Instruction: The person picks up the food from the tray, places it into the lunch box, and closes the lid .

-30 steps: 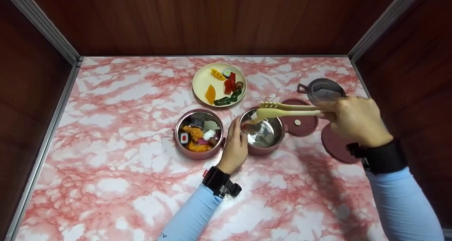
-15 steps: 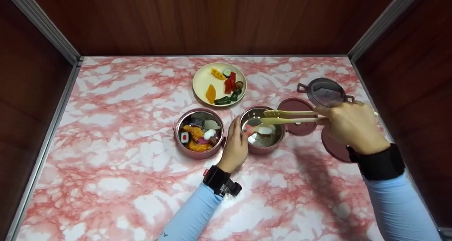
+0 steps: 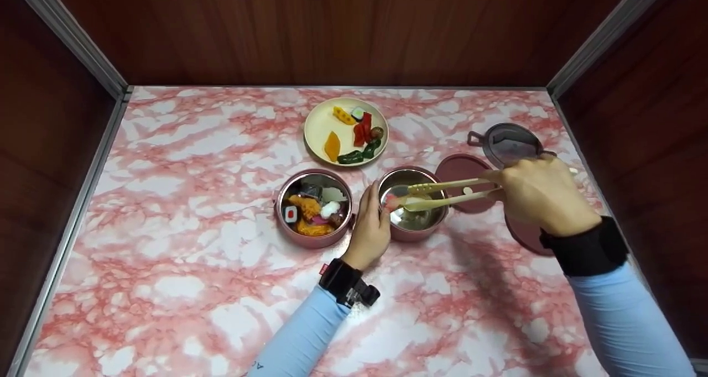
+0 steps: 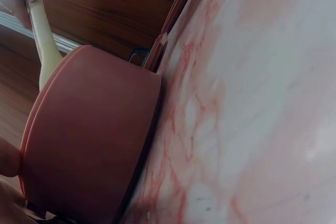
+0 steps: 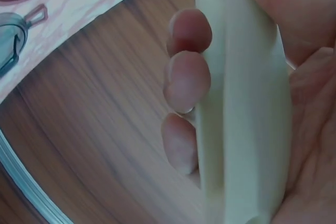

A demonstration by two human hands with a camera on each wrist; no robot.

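Note:
My left hand [image 3: 369,236] rests against the left side of a pink steel-lined pot [image 3: 417,235], its fingers straight along the wall. In the left wrist view, digits touch the pot's rim at the left edge. My right hand [image 3: 539,194] grips a pair of pale yellow tongs [image 3: 453,185]; the right wrist view shows fingers curled around the handles [image 5: 247,108]. The tips, spread apart, reach into the pot over a pink-and-white food piece [image 3: 391,202], partly hidden by them. Whether they pinch it I cannot tell.
Left of my left hand stands a second pink pot [image 3: 315,241] with several toy foods. A cream plate [image 3: 318,124] with more foods sits behind. At right lie a pink lid [image 3: 464,168], another pink disc [image 3: 528,234] partly under my right arm, and a grey handled lid [image 3: 511,145].
The food piece, earlier held high at the pot's left rim, now lies inside the pot. The tongs moved away and spread, then came back down over it. My left hand stayed.

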